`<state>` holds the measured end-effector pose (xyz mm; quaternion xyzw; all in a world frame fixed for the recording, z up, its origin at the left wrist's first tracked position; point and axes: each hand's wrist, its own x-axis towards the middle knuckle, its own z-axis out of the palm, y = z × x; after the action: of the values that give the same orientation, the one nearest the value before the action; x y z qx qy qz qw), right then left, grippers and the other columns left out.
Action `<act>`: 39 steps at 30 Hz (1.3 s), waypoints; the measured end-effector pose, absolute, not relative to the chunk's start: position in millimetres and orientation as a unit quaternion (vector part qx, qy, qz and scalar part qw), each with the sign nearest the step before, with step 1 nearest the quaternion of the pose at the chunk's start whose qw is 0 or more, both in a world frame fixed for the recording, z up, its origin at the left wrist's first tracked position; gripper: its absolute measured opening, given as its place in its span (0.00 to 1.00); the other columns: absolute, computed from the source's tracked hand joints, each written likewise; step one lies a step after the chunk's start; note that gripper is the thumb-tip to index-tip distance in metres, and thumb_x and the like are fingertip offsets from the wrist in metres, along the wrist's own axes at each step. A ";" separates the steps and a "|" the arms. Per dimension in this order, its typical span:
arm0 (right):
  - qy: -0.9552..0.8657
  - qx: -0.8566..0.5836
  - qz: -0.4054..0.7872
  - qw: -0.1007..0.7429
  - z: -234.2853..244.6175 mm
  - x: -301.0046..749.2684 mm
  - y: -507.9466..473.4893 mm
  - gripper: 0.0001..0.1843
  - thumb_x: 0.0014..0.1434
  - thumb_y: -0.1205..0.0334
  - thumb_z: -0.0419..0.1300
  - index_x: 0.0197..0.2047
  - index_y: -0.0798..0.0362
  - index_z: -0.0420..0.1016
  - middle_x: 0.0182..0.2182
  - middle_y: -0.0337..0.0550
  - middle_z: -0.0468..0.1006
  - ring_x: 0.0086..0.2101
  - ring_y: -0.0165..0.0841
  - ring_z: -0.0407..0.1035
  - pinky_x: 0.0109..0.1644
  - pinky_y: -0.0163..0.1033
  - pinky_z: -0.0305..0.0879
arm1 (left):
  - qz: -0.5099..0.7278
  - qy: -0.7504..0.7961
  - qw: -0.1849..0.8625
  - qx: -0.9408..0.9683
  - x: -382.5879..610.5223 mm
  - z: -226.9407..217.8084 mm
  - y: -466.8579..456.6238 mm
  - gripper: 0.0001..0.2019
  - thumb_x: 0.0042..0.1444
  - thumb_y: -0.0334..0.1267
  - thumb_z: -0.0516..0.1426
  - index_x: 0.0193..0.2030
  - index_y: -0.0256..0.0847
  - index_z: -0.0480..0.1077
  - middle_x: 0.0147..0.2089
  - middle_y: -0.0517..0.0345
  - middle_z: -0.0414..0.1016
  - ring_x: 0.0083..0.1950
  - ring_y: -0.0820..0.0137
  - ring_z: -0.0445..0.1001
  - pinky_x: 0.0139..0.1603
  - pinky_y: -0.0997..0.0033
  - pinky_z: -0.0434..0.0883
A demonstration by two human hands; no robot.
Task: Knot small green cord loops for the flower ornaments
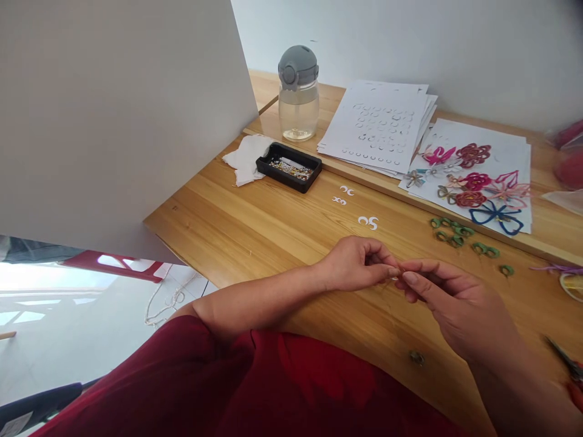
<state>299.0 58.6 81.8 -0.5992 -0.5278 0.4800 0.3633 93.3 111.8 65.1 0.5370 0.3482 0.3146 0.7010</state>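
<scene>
My left hand (362,264) and my right hand (455,297) meet fingertip to fingertip above the wooden table (255,243). Both are closed in a pinch. What they hold is too small to name; a thin, pale strand seems to show below the fingertips. Beyond my right hand lie several small green loops (450,230). One more greenish loop (416,358) sits between my right forearm and my body. White crescent paper pieces (368,222) rest on the table beyond my left hand.
A black tray of beads (313,179) stands beside a white cloth (246,159). Behind are a water bottle (298,109), printed sheets (382,115) and coloured wire-like flowers (478,182). Scissors (567,361) and a spool (571,285) lie at the right edge. A grey panel (113,109) rises at left.
</scene>
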 end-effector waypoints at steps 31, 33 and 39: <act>-0.491 -0.635 0.445 0.396 94.7 278.2 62.4 0.16 0.54 0.44 0.76 0.37 0.48 0.87 0.30 0.44 0.84 0.29 0.34 0.73 0.35 0.40 0.74 | 0.345 0.419 0.596 0.592 93.0 71.3 106.7 0.04 0.56 0.34 0.66 0.35 0.36 0.77 0.31 0.59 0.79 0.32 0.75 0.72 0.35 0.75 0.68; -0.505 -0.624 0.438 0.404 94.7 283.3 63.4 0.17 0.55 0.44 0.76 0.40 0.48 0.88 0.31 0.44 0.84 0.28 0.33 0.73 0.33 0.39 0.75 | 0.338 0.410 0.672 0.515 93.3 74.2 108.6 0.09 0.54 0.37 0.69 0.34 0.35 0.76 0.28 0.61 0.76 0.29 0.76 0.71 0.33 0.75 0.68; -0.557 -0.583 0.373 0.460 97.8 289.1 53.9 0.11 0.60 0.51 0.74 0.45 0.43 0.89 0.38 0.42 0.87 0.35 0.34 0.78 0.43 0.40 0.81 | 0.325 0.357 0.789 0.380 91.6 90.7 105.8 0.25 0.39 0.46 0.79 0.34 0.33 0.74 0.26 0.61 0.77 0.28 0.76 0.75 0.34 0.74 0.74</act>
<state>289.1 53.9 97.8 -0.5829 -0.5567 0.3727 0.4599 91.6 105.8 90.7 0.3802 0.3567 0.3251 0.7890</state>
